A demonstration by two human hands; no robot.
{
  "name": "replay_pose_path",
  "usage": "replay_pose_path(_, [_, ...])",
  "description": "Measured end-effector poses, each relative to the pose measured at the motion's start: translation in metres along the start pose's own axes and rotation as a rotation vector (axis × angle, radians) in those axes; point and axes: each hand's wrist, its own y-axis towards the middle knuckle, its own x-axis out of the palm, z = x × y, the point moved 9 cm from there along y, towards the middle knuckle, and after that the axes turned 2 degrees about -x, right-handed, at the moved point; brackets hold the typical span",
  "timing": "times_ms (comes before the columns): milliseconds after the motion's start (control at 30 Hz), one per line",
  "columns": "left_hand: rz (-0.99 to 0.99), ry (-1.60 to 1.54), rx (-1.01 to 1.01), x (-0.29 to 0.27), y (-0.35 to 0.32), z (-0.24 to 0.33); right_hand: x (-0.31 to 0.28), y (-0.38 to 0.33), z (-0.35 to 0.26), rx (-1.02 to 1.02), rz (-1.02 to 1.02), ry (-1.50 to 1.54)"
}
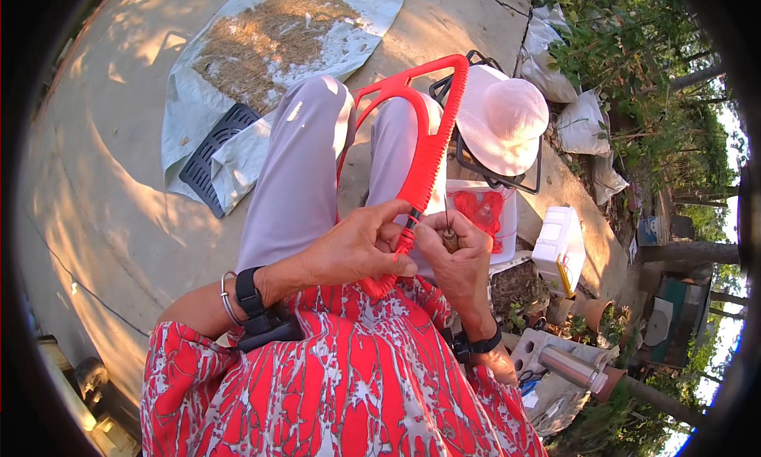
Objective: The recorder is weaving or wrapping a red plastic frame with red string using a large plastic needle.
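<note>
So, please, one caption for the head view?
Left hand grips a red frame; right hand holds a brown handle.

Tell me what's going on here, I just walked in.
A person, apparently seated, has a red frame over their lap, much of it wrapped in red cord. Their left hand grips its near end, close to a bare dark stretch. Their right hand holds a small wooden-handled tool alongside. A white tub with red material sits to the right.

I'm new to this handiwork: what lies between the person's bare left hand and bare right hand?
The head view shows part of the red, ribbed, curved frame between the left hand and right hand, with a short dark stretch exposed there.
</note>
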Motion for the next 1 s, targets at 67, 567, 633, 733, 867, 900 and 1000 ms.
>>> replay_pose_path(67, [-0.003,0.032,0.027,0.001,0.0,0.002,-0.003,-0.004,-0.001,-0.033,0.05,0.007])
replay_pose_path(567, [0.005,0.03,0.086,0.0,-0.008,0.003,-0.013,-0.002,-0.053,0.009,-0.612,0.91])
replay_pose_path(633, [-0.007,-0.006,0.097,-0.002,-0.009,0.003,-0.035,-0.001,-0.082,-0.058,-0.64,1.081])
replay_pose_path(733, [-0.006,-0.224,0.029,-0.006,-0.011,-0.005,-0.076,0.004,-0.13,-0.246,-0.584,1.158])
replay_pose_path(867, [0.017,-0.299,0.08,-0.017,-0.008,-0.001,-0.153,0.022,-0.192,-0.355,-0.44,1.309])
replay_pose_path(900, [0.008,-0.332,0.062,-0.02,-0.008,-0.003,-0.172,0.025,-0.209,-0.375,-0.449,1.251])
replay_pose_path(1000, [-0.022,-0.442,0.071,-0.032,-0.006,-0.005,-0.233,0.038,-0.25,-0.395,-0.479,1.194])
